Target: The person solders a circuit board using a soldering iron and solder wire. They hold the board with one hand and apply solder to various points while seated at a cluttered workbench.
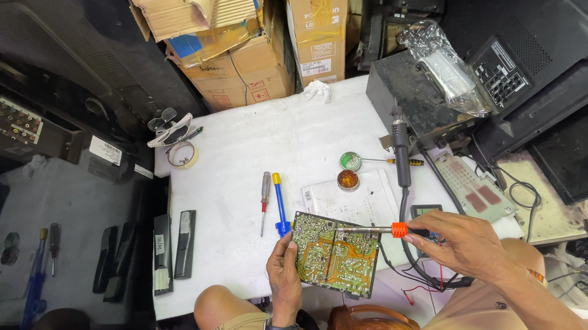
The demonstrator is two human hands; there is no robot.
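Observation:
My left hand [283, 271] grips the left edge of a green and orange circuit board [336, 252], held tilted over my lap at the near edge of the white table [248, 163]. In my right hand [459, 241] is a slim tool with an orange collar and metal shaft [382, 230], its tip resting on the board's upper part. A black strap watch sits on my left wrist. A soldering iron [400, 151] stands in its holder just beyond the board, its cable running down past my right hand.
A red screwdriver [264, 201] and a blue and yellow one [280, 203] lie left of the board. Small round tins [348, 179], a tape roll [182, 155] and a sheet of paper lie on the table. Cardboard boxes [247, 35] stand behind; black screens and electronics crowd both sides.

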